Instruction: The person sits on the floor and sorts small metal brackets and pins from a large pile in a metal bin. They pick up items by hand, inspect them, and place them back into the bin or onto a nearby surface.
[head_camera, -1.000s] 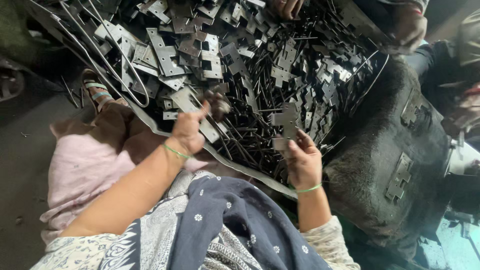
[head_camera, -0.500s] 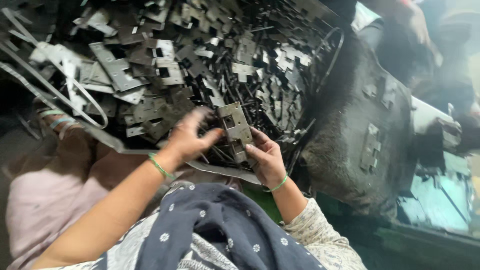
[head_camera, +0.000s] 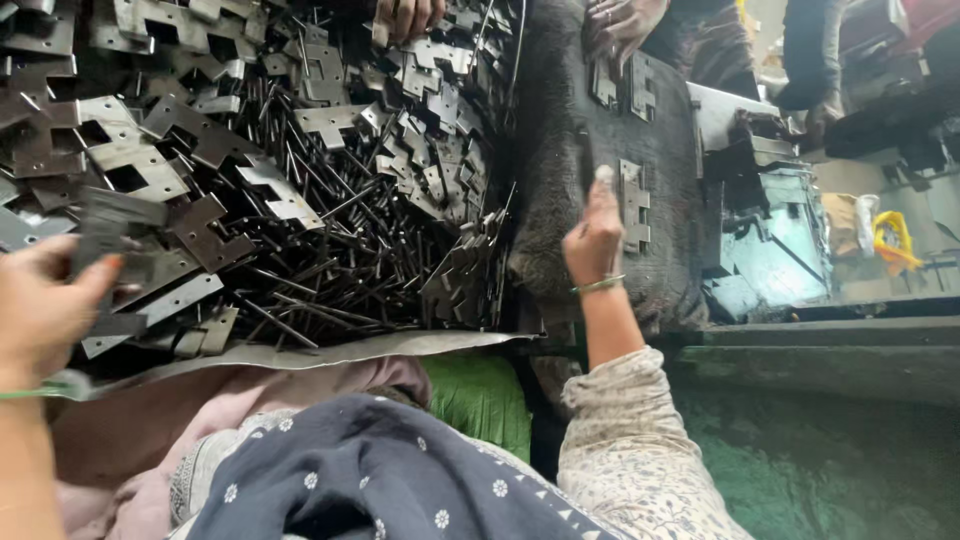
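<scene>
The left hand (head_camera: 40, 300) at nine o'clock pinches a blurred hinge plate (head_camera: 105, 240); the right hand (head_camera: 592, 240), fingers loosely together, touches an assembled hinge (head_camera: 632, 205) on the dark mat (head_camera: 560, 150). The plates look stiff, thin, sharp-edged: best gripped by the flat faces.

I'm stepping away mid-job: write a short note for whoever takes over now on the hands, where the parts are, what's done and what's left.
Left hand: at the pile's near edge, gripping a flat metal plate.
Right hand: stretched out over the dark pad, fingers by a hinge lying there; grip unclear.
Parts: loose plates and pins in the heap; two more hinges lie further up the pad.
Done: three hinges on the pad.
Left: most of the heap remains loose.
Another person's hands work at the far edge.
</scene>
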